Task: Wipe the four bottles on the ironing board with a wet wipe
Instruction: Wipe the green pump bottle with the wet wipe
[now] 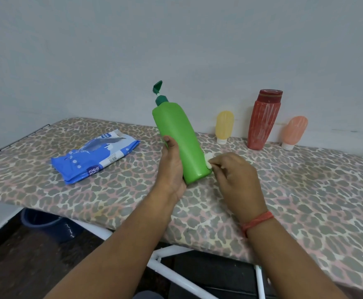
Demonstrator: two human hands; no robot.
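A tall green pump bottle (180, 139) leans tilted over the leopard-print ironing board (305, 190), its base near the board. My left hand (172, 167) grips its lower left side. My right hand (234, 178) presses a small white wet wipe (209, 160) against the bottle's lower right edge. Along the wall stand a yellow tube (224, 126) on its white cap, a dark red bottle (262, 119), and a pink-orange tube (294, 131) on its cap.
A blue and white pack of wet wipes (94, 155) lies flat on the board's left part. The wall rises right behind the bottles. Under the board are white metal legs (176, 270) and a dark blue bucket (47, 223) on the floor.
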